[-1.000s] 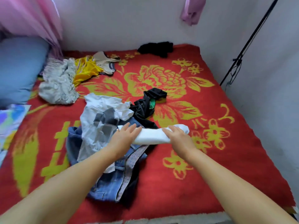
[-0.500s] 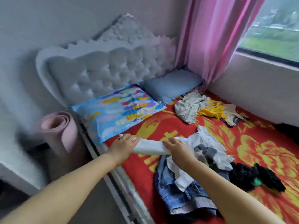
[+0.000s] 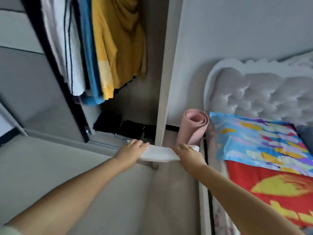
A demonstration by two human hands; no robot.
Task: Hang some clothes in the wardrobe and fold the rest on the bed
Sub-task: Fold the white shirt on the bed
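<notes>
Right, head view only: both hands carry a folded white garment (image 3: 159, 154) in the air in front of the open wardrobe (image 3: 162, 65). Left hand (image 3: 129, 150) grips its left end, fingers curled over the top edge; right hand (image 3: 187, 154) grips the right end the same way, a bit of cloth sticking out past the knuckles. Hanging inside: a yellow garment (image 3: 118, 44), a blue one (image 3: 89, 56), a white striped one (image 3: 71, 53). Dark folded stuff (image 3: 118, 126) lies on the wardrobe floor. Pink rolled mat (image 3: 194, 126) stands between wardrobe and bed (image 3: 271, 192) (patterned pillow (image 3: 257, 138) at its head). Step looks like putting the folded piece away; next move calls for reaching low into the opening and setting it down flat without unfolding.
</notes>
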